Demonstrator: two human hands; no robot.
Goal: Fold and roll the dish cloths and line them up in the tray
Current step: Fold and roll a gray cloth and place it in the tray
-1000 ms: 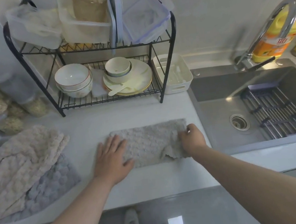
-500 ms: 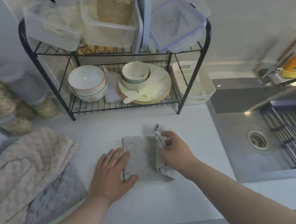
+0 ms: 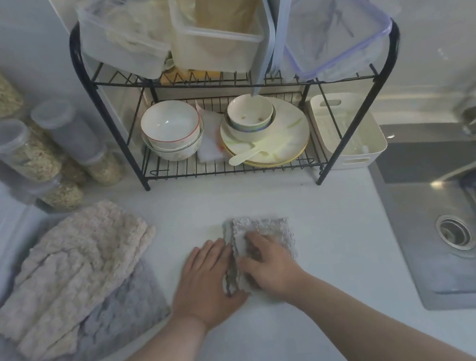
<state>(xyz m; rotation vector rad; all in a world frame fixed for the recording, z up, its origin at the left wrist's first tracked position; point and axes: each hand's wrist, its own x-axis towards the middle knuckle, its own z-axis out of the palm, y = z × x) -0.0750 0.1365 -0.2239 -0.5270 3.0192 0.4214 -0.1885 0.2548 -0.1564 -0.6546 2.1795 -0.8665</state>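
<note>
Grey cloth (image 3: 271, 227) lies folded flat mid-counter, beige cloths (image 3: 70, 267) heaped way off left, white tray (image 3: 357, 159) upright behind.

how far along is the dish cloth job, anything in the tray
Done: one grey dish cloth lies folded on the counter. In hand: the left hand presses its edge, the right hand rests on top. Left: rolling it, then the beige and grey cloth pile; no roll shows in the white tray.
</note>
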